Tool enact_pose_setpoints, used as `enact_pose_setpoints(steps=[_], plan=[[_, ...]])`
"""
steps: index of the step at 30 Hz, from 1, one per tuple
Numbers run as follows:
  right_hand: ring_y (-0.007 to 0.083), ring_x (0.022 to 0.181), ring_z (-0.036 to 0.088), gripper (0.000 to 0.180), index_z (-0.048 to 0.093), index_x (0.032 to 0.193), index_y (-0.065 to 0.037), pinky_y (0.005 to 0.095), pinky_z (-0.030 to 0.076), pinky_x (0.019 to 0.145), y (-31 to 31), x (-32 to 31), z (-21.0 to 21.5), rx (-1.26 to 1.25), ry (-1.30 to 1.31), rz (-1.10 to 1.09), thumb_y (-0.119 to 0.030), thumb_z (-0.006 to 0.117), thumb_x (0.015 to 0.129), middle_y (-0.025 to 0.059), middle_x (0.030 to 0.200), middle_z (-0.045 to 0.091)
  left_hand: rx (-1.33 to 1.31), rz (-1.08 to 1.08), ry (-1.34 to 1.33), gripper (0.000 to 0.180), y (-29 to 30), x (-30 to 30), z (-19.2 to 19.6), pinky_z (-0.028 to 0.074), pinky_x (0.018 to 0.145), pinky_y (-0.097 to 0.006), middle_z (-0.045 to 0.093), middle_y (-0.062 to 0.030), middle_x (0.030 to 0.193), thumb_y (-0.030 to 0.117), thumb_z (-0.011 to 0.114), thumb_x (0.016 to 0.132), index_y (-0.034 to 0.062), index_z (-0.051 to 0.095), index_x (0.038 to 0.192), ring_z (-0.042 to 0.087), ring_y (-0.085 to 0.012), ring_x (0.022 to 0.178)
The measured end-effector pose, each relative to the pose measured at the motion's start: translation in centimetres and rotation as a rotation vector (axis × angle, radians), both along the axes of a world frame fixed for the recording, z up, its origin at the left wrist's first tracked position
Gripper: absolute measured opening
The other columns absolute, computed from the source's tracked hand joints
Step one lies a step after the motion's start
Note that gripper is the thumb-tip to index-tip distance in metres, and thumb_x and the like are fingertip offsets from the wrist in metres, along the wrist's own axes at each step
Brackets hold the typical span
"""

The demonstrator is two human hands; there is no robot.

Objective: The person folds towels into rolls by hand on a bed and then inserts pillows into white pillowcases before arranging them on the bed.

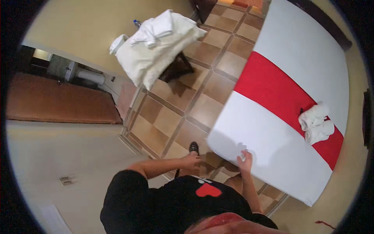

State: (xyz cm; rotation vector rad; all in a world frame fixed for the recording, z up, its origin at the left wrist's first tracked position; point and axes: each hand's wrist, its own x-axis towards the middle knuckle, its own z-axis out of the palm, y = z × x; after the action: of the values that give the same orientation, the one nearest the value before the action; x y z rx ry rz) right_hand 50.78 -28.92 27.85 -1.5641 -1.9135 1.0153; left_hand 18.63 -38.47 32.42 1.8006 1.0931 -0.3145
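Observation:
My right hand [245, 162] is raised at the near edge of the bed [249, 121], fingers apart and slightly curled, holding nothing. Its shadow falls on the white sheet close by; whether it touches the sheet, I cannot tell. My left hand [190, 160] hangs in front of my body above the tiled floor, with loose fingers and nothing visible in it. A red runner [269, 78] crosses the white bed. On the runner's right part lie rolled white towels [317, 126], side by side.
Across the floor [202, 105], a dark-legged stand carries a cream pillow [136, 60] with folded white cloth [156, 29] on top. A blue-capped bottle [136, 23] stands behind it. At left, a brown door [58, 99] adjoins a bathroom with a toilet [91, 77].

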Motion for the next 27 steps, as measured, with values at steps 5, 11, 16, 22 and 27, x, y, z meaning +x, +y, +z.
enact_pose_setpoints(steps=[5,11,16,22,27], plan=[[0.0334,0.097,0.05,0.028,0.058,0.098,-0.004,0.0404,0.042,0.084,0.3,-19.1,7.8,-0.062,0.007,0.429,-0.017,0.064,0.073,0.0163,0.103,0.055,0.181,0.694,0.103,0.047,0.8,-15.0,8.4,0.043,0.086,-0.043,0.056,-0.0202,0.111,0.035,0.062,0.078,0.0076,0.051,0.116,0.053,-0.0356,0.102],[0.0351,0.098,0.052,0.029,0.061,0.1,-0.005,0.0406,0.041,0.087,9.9,-33.8,12.1,-0.037,-0.039,0.568,-0.019,0.063,0.075,0.0188,0.104,0.055,0.694,1.113,0.183,0.05,8.4,-27.7,14.4,0.041,0.087,-0.043,0.053,-0.0206,0.11,0.027,0.065,0.076,0.0053,0.047,0.118,0.051,-0.0376,0.101],[0.0324,0.097,0.055,0.028,0.063,0.098,-0.004,0.0384,0.042,0.087,24.6,-44.5,15.4,0.048,0.114,0.424,-0.02,0.063,0.075,0.017,0.095,0.062,1.0,1.27,0.087,0.061,22.6,-34.2,20.9,0.035,0.094,-0.041,0.044,-0.0228,0.116,0.024,0.068,0.073,-0.0001,0.04,0.121,0.041,-0.0371,0.112],[0.0254,0.113,0.046,0.062,0.05,0.119,-0.005,0.035,0.038,0.093,45.2,-55.4,7.5,-0.406,0.574,-0.382,-0.035,0.073,0.07,0.0148,0.12,0.051,1.023,1.177,0.365,0.085,41.3,-40.8,21.1,0.025,0.098,-0.056,0.021,-0.0327,0.136,0.042,0.072,0.067,0.0159,0.03,0.136,0.018,-0.0484,0.127],[0.0294,0.12,0.039,0.089,0.031,0.133,0.0,0.0392,0.034,0.099,49.5,-62.0,3.4,-0.569,0.798,-0.439,-0.035,0.077,0.065,0.0177,0.135,0.036,0.434,1.118,0.826,0.103,51.5,-45.3,17.9,0.017,0.097,-0.067,-0.007,-0.031,0.143,0.052,0.076,0.055,0.0333,0.02,0.14,0.002,-0.0518,0.13]])
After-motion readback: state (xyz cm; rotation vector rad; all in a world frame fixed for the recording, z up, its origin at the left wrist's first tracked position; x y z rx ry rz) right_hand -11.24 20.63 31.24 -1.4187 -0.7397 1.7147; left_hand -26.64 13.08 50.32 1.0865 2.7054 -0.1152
